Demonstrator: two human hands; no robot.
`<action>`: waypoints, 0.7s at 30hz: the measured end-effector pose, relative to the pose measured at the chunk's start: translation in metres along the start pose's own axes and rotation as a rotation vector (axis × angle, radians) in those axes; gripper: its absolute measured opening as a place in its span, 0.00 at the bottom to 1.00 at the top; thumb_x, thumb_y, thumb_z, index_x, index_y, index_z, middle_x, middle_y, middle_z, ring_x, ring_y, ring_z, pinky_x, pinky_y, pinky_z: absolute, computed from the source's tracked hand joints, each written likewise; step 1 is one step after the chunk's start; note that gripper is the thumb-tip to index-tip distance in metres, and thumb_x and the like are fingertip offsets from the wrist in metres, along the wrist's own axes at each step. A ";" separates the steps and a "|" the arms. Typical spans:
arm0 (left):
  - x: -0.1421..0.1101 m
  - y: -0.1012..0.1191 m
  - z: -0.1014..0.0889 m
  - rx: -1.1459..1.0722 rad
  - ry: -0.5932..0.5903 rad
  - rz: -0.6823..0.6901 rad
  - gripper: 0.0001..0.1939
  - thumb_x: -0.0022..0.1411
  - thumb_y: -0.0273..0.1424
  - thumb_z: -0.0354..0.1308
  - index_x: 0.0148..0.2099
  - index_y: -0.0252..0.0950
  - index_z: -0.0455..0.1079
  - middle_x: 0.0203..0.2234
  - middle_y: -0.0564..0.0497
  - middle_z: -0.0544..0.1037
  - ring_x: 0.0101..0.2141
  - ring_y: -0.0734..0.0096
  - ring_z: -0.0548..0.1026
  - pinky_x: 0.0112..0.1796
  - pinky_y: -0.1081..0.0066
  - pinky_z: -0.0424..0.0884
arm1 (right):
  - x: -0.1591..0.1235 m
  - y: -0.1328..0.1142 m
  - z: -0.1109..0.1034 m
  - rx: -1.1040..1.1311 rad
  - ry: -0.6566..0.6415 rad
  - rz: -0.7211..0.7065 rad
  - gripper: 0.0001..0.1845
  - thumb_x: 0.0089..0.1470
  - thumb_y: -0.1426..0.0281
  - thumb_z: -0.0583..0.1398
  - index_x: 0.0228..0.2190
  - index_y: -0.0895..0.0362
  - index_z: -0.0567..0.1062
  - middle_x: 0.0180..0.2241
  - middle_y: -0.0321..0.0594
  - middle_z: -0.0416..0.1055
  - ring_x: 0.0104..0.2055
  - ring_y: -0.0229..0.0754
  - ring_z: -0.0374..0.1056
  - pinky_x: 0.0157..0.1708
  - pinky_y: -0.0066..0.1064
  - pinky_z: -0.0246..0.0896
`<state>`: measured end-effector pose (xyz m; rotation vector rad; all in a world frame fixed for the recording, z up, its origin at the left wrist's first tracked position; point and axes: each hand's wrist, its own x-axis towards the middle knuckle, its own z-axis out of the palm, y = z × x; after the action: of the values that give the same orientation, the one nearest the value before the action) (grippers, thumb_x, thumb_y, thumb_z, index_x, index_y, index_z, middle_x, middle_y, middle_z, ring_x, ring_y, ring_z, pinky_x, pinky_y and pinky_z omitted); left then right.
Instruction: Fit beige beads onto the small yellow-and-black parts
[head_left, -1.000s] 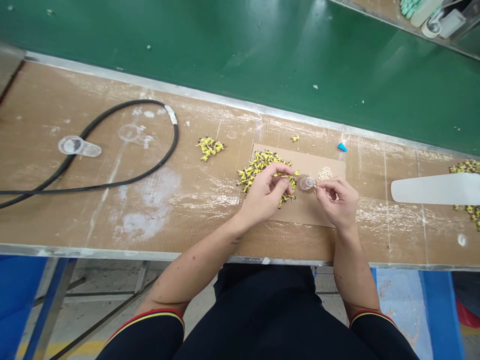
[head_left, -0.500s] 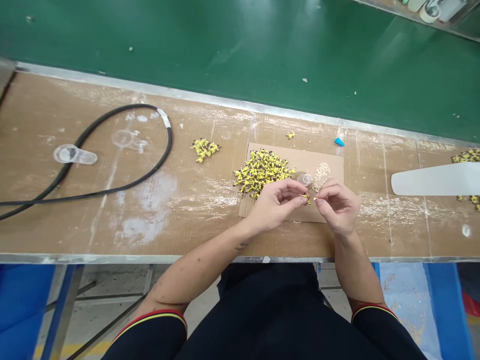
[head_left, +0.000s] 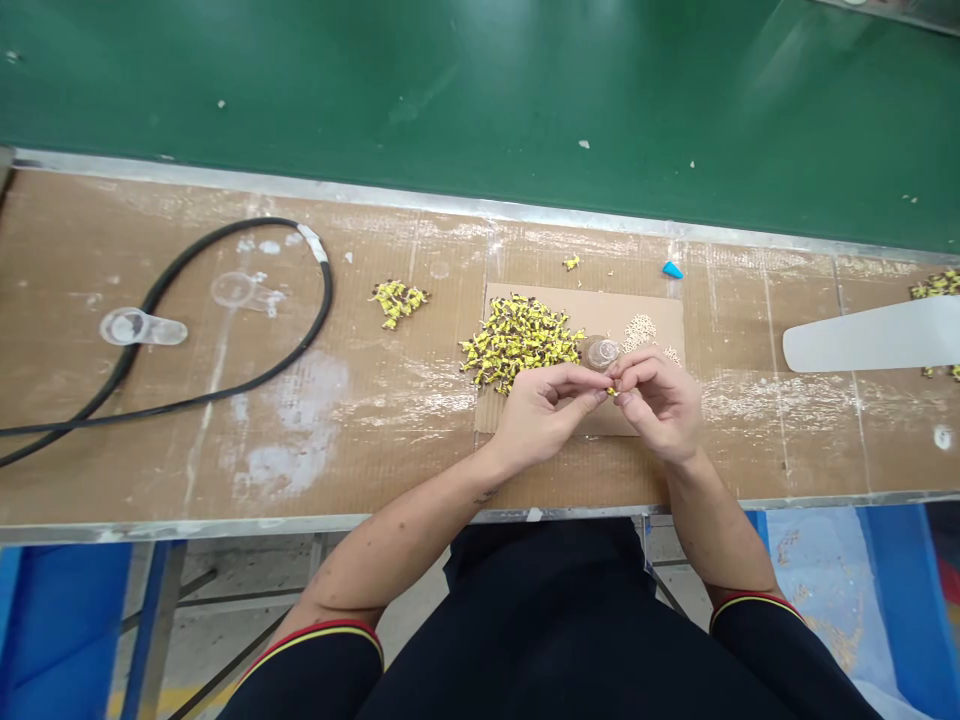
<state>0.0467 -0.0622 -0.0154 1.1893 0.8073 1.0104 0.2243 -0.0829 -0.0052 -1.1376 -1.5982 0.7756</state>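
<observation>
Both hands drawn closer together since the earlier frame, fingertips now meeting above a cardboard sheet on a worn brown tabletop. Left hand at near left of the sheet, right hand at near right. Fingers of the left hand and fingers of the right hand curled inward, nearly closed, pinching a tiny yellow-and-black piece between them, its shape mostly hidden and too small to make out. Just beyond the fingertips, a small clear vial, apparently upright, either touching the right hand or just beside it; no telling which. Left of the vial, a heap of yellow-and-black pieces; right of it, a scatter of beige beads. Farther left, a black cable in a loose loop and a clear plastic scoop. Possible trouble from here: so small a piece slipping from a light pinch and vanishing into the heap or the beads, or a knuckle knocking the vial over through working so close to it, with its contents, if any, spilling across the cardboard
</observation>
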 end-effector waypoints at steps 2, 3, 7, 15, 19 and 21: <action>0.000 -0.001 0.000 -0.001 0.004 0.003 0.06 0.62 0.32 0.68 0.39 0.35 0.81 0.36 0.45 0.87 0.37 0.64 0.85 0.43 0.65 0.85 | 0.000 -0.001 0.001 -0.003 0.002 -0.010 0.05 0.55 0.74 0.61 0.30 0.52 0.73 0.34 0.40 0.75 0.37 0.44 0.74 0.38 0.39 0.72; 0.000 -0.001 0.000 -0.003 0.004 0.004 0.05 0.62 0.31 0.68 0.39 0.35 0.81 0.36 0.46 0.87 0.37 0.65 0.85 0.43 0.66 0.85 | 0.000 -0.002 0.001 -0.002 0.003 -0.013 0.05 0.54 0.75 0.61 0.30 0.52 0.73 0.34 0.40 0.75 0.37 0.44 0.74 0.38 0.39 0.72; 0.000 -0.002 0.000 0.007 0.000 0.011 0.05 0.62 0.30 0.68 0.39 0.35 0.81 0.35 0.46 0.86 0.37 0.66 0.86 0.43 0.67 0.85 | 0.000 -0.002 0.002 -0.006 0.014 -0.009 0.06 0.54 0.76 0.61 0.30 0.52 0.74 0.34 0.39 0.75 0.37 0.44 0.74 0.38 0.38 0.71; 0.000 0.000 0.001 0.070 0.018 0.034 0.05 0.63 0.30 0.66 0.39 0.35 0.81 0.35 0.46 0.87 0.36 0.66 0.86 0.43 0.66 0.85 | 0.002 -0.002 0.005 -0.088 0.043 -0.005 0.05 0.53 0.75 0.61 0.28 0.52 0.73 0.32 0.39 0.76 0.35 0.44 0.74 0.36 0.38 0.72; 0.000 0.003 0.001 0.142 0.041 0.103 0.04 0.63 0.27 0.65 0.39 0.35 0.81 0.35 0.47 0.86 0.35 0.68 0.85 0.40 0.69 0.84 | 0.002 -0.004 0.006 -0.102 0.046 0.015 0.05 0.53 0.73 0.61 0.27 0.52 0.73 0.31 0.39 0.76 0.34 0.44 0.74 0.35 0.38 0.72; 0.000 0.003 0.001 0.194 0.053 0.153 0.04 0.63 0.26 0.64 0.39 0.36 0.81 0.34 0.48 0.86 0.33 0.69 0.84 0.37 0.70 0.82 | 0.002 -0.004 0.005 -0.077 0.039 0.025 0.05 0.53 0.73 0.61 0.27 0.52 0.73 0.31 0.39 0.76 0.34 0.43 0.73 0.35 0.37 0.71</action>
<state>0.0470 -0.0627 -0.0118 1.4122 0.8822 1.1109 0.2179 -0.0820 -0.0023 -1.2233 -1.5956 0.7091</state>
